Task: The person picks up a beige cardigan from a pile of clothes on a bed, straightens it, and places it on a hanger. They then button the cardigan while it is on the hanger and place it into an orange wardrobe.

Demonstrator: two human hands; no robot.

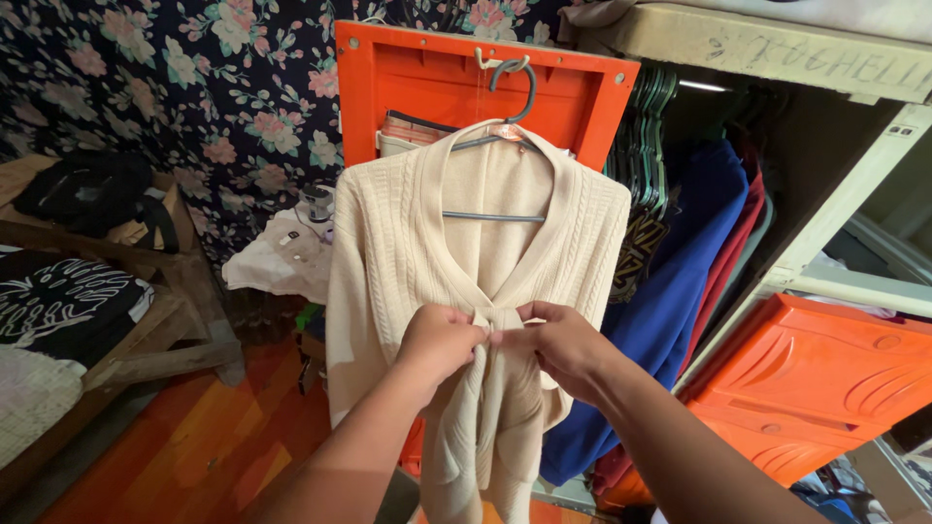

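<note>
Cardigan (408,252), cream cable knit, hung on a grey hanger (512,107) hooked over an orange door (408,87), centre of scene. Front edges are pinched together at the V-neck base by 2 hands: left hand (439,342) and right hand (563,347), fingers curled tight on the fabric. Blue garment (694,252) hung to the right.

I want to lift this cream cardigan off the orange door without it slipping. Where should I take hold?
Probably the grey hanger, at its neck below the hook, coming from the front and lifting up. The cream cardigan hangs loose on it, and both the left hand and right hand are pinching its front.
</note>
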